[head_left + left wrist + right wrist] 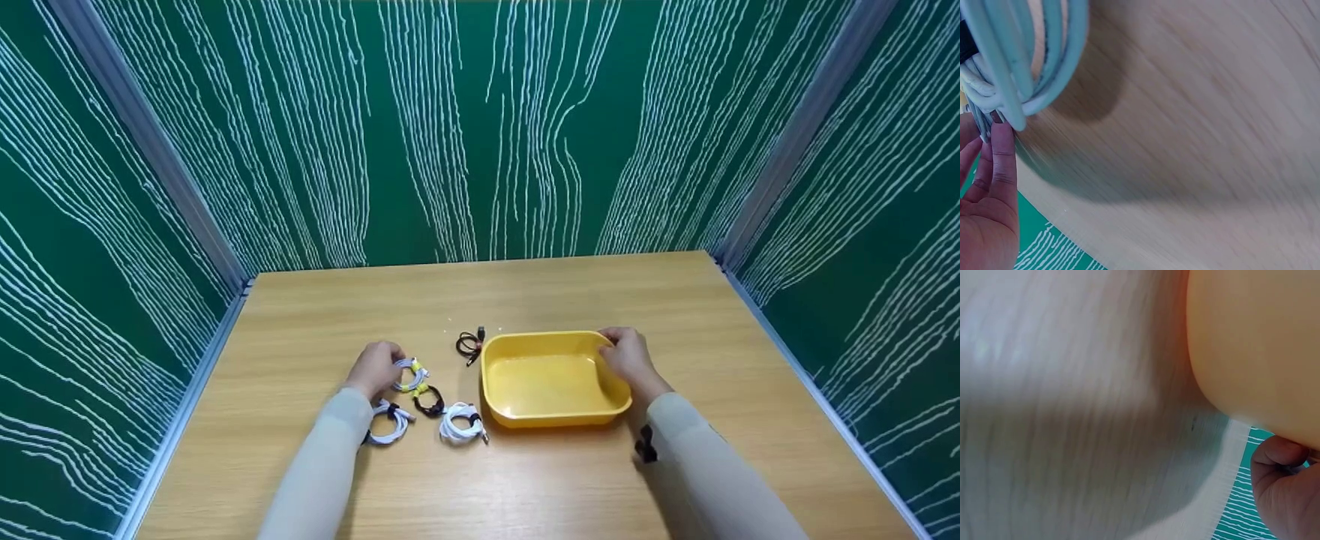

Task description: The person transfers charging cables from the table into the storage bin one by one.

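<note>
I see the left hand (375, 369) pinching a pale, ring-coiled cable (407, 388) with a yellow tie (416, 366), the right hand (630, 361) gripping a glossy, round-cornered yellow tub (555, 421).

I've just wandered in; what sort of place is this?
Probably a work booth, though only part shows: a wood-grained table has patterned green panels on three sides, with grey posts at the two far corners.
</note>
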